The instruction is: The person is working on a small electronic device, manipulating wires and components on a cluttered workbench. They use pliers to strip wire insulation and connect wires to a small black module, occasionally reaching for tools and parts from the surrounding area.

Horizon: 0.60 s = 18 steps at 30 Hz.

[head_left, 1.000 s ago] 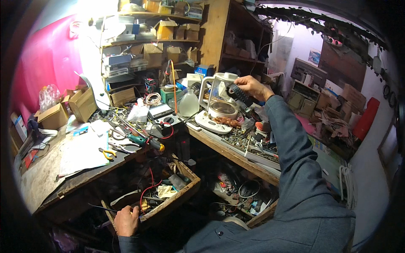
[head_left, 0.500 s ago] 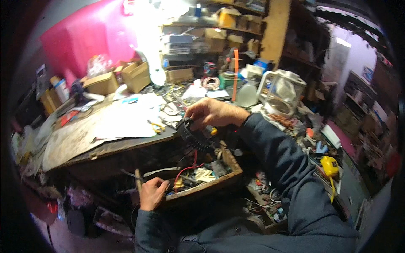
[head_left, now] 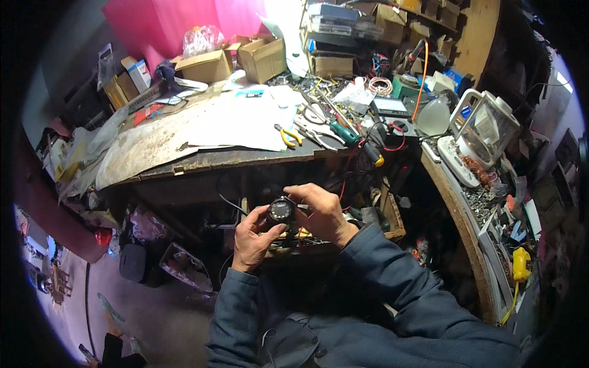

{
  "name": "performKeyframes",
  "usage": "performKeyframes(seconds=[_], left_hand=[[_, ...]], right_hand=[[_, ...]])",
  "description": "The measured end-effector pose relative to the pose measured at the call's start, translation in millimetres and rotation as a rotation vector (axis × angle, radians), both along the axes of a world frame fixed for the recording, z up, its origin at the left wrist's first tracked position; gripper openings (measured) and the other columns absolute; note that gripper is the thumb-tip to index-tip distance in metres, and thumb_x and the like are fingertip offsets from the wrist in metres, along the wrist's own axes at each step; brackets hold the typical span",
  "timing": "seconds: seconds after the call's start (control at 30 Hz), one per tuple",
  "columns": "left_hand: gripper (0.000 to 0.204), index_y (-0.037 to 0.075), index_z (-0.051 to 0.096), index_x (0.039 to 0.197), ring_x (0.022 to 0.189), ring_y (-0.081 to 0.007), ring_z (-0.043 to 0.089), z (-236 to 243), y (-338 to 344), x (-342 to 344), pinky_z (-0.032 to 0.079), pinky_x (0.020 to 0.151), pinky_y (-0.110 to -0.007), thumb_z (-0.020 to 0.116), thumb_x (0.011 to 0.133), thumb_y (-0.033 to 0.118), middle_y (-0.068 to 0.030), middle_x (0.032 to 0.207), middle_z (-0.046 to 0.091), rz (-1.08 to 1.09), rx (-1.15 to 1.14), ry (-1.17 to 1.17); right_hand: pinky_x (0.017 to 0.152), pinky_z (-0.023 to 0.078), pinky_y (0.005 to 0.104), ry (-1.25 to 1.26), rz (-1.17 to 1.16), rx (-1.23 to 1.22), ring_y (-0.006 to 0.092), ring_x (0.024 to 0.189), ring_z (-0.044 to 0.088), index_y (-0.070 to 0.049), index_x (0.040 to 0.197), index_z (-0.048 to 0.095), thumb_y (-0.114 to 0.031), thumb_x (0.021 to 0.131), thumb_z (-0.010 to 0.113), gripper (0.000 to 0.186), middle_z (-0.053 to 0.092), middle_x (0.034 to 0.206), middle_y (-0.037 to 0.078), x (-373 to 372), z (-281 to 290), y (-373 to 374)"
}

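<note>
- Hands first, from my remote seat: the left hand (head_left: 250,241) pinches a black watch (head_left: 280,211) between its thumb and bent fingers; the right hand (head_left: 325,211) curls its fingers in at the watch's right side, thumb mostly hidden, so I cannot tell whether it grips or merely steadies.
- Largest after that, I see the table (head_left: 202,161) running beyond the hands, its clutter heaped toward the back and right, likely so the near stretch stays usable.
- White sheets (head_left: 239,126) lie across its middle, perhaps to give small parts a pale, clean ground.
- Below the edge, a wooden drawer (head_left: 393,214) stands pulled out behind the right hand, full of oddments, which I take as keeping them within reach.
- Cardboard boxes (head_left: 262,61) sit along the back, probably as storage kept out of the way.
- Farther right, a clear jug appliance (head_left: 491,126) stands on another worktop, seemingly parked aside.
- Near the table's front edge, a green-handled tool (head_left: 343,132) and yellow-handled pliers (head_left: 284,135) point their handles toward the wearer, handy for grabbing, I'd judge.
- Smallest, the watch is held up before the torso, dial facing the camera, presumably for a clear look.
</note>
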<state>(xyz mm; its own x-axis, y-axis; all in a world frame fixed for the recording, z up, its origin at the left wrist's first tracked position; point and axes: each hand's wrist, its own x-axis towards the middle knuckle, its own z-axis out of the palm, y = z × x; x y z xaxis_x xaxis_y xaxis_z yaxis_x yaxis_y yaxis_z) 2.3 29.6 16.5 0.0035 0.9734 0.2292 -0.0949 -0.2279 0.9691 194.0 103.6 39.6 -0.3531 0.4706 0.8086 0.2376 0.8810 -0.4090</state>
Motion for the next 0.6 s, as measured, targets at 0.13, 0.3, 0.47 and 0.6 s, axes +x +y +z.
performKeyframes(seconds=[0.13, 0.3, 0.47, 0.6], left_hand=[[0.048, -0.003, 0.059, 0.129, 0.107, -0.0147, 0.066, -3.8, -4.3, 1.3, 0.054, 0.094, -0.028, 0.079, 0.085, 0.0, -0.0087, 0.116, 0.07, -0.031, 0.058, -0.037], [0.052, -0.001, 0.062, 0.129, 0.106, -0.0159, 0.068, -2.4, -0.3, 2.5, 0.055, 0.095, -0.031, 0.081, 0.08, -0.002, -0.0097, 0.119, 0.07, -0.009, 0.041, 0.101], [0.051, 0.001, 0.06, 0.133, 0.101, -0.0169, 0.07, -5.7, -5.3, -0.8, 0.058, 0.089, -0.031, 0.076, 0.085, -0.005, -0.0106, 0.115, 0.072, -0.035, 0.017, -0.022], [0.049, -0.002, 0.055, 0.134, 0.1, -0.0183, 0.07, -1.9, -0.4, -4.3, 0.059, 0.087, -0.033, 0.071, 0.088, -0.005, -0.0107, 0.112, 0.072, 0.015, -0.094, -0.232]], right_hand=[[0.088, 0.058, 0.033, 0.001, 0.08, -0.32, 0.0254, 0.098, 0.071, 0.0, 0.122, 0.064, 0.007, 0.077, 0.07, 0.045, 0.068, 0.106, 0.016, 4.9, -7.0, -0.5], [0.088, 0.054, 0.0414, -0.072, 0.071, -0.279, 0.0349, 0.1, 0.067, -0.002, 0.113, 0.066, 0.0, 0.079, 0.064, 0.034, 0.069, 0.106, 0.018, 10.1, -18.2, 8.4], [0.091, 0.053, 0.0384, -0.072, 0.206, -0.519, 0.0318, 0.1, 0.07, 0.0, 0.114, 0.058, 0.001, 0.087, 0.059, 0.028, 0.068, 0.103, 0.019, 4.3, -13.4, 5.4], [0.087, 0.054, 0.0335, -0.025, 0.161, -0.532, 0.0205, 0.097, 0.07, -0.001, 0.115, 0.059, 0.001, 0.091, 0.062, 0.024, 0.071, 0.102, 0.014, 11.4, -20.3, 13.8]])
